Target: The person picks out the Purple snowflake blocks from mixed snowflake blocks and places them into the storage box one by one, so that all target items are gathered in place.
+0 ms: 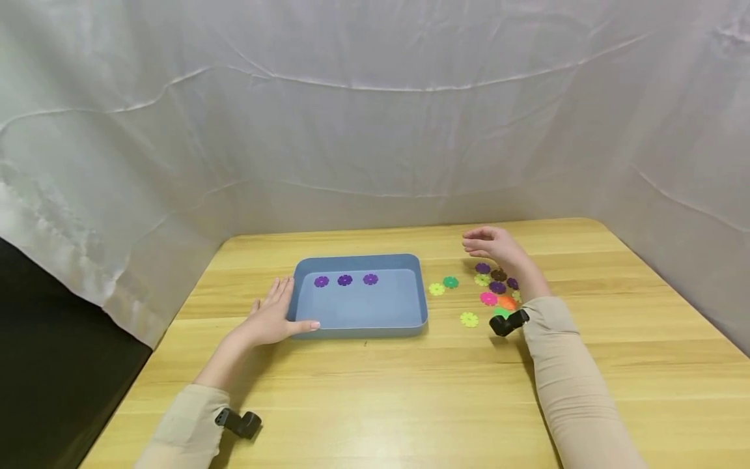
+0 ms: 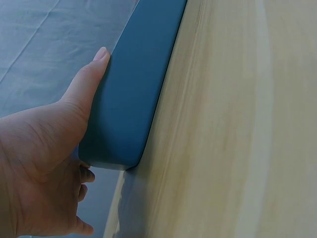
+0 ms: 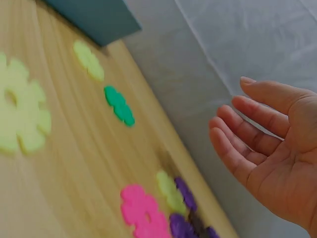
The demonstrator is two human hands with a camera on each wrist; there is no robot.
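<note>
Left hand [image 1: 271, 319] is pressed flat, fingers straight, against the blue tray [image 1: 359, 326]; right hand [image 1: 492, 245] is held relaxed, empty, above the flower pieces [image 1: 497, 287]. Pieces could probably be scattered by a careless sweep.

right wrist view: pink flower piece [image 3: 144, 212] blurred, cut off.

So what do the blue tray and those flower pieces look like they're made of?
Blue tray: likely moulded plastic, matte, with smooth rounded corners and an even colour. Flower pieces: probably thin plastic or foam, flat, brightly coloured, with notched petals; the blur leaves it open. Table: wood-look surface with visible grain.
</note>
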